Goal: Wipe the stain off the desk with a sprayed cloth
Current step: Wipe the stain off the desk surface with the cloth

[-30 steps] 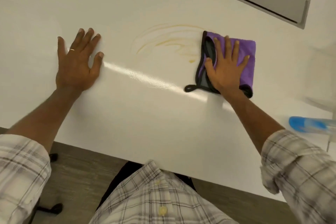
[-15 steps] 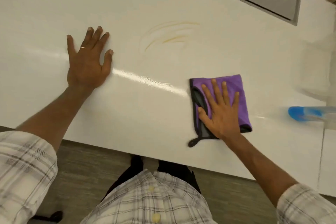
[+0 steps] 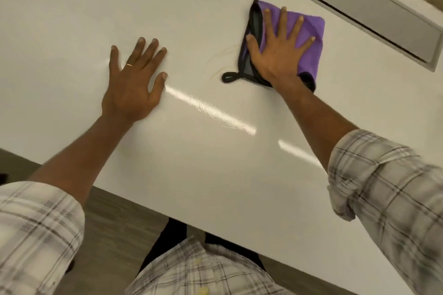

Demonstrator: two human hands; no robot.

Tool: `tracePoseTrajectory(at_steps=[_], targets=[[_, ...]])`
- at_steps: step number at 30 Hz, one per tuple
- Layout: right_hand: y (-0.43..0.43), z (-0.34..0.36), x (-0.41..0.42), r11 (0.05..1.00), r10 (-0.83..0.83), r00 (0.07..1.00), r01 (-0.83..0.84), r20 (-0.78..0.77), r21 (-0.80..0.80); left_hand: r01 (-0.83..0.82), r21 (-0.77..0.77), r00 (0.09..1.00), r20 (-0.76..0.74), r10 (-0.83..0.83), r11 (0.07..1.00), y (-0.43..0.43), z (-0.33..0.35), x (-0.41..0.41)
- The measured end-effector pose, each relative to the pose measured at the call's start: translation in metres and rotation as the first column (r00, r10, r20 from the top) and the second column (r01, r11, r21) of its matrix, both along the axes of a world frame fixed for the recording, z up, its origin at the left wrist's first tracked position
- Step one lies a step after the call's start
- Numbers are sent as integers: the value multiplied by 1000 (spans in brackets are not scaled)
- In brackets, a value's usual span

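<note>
A folded purple cloth [image 3: 311,31] with a black edge and loop lies on the white desk [image 3: 215,175]. My right hand [image 3: 278,48] presses flat on it, fingers spread. Faint brownish streaks of the stain [image 3: 215,62] show just left of the cloth, the rest hidden beneath it. My left hand [image 3: 136,81] rests palm down on the bare desk to the left, fingers apart, holding nothing.
A grey metal cable hatch [image 3: 364,7] is set into the desk at the far right, close behind the cloth. The desk's near edge [image 3: 143,208] runs diagonally above the wood-look floor [image 3: 115,235].
My right hand has pushed the cloth away from me, from near the desk's front edge up over the stain. The left hand stays planted. The spray bottle is out of view.
</note>
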State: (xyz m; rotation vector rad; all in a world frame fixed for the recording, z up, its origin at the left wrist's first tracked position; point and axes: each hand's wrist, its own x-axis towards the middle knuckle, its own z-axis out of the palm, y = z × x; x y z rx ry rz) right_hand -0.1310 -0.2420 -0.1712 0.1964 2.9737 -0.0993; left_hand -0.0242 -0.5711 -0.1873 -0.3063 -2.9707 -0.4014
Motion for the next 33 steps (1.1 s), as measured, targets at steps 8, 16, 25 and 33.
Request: tracePoseTrajectory(at_steps=[8,16,25,33], targets=[[-87,-8,137,905,417,904,-423,-95,-56,75,-87,997,20,-74,993,3,8,-1],[65,0,225,972,229,973,-229,10,58,205,-103,977,84,-197,973,2,12,-6],[46,-1,26,993,-113,994,113,-12,-30,212,-52,975,83,-207,976,-1,4,-10],[-108,-4,111,984,164,982,-169,-91,-56,210,34,972,104,-212,977,-2,9,-7]])
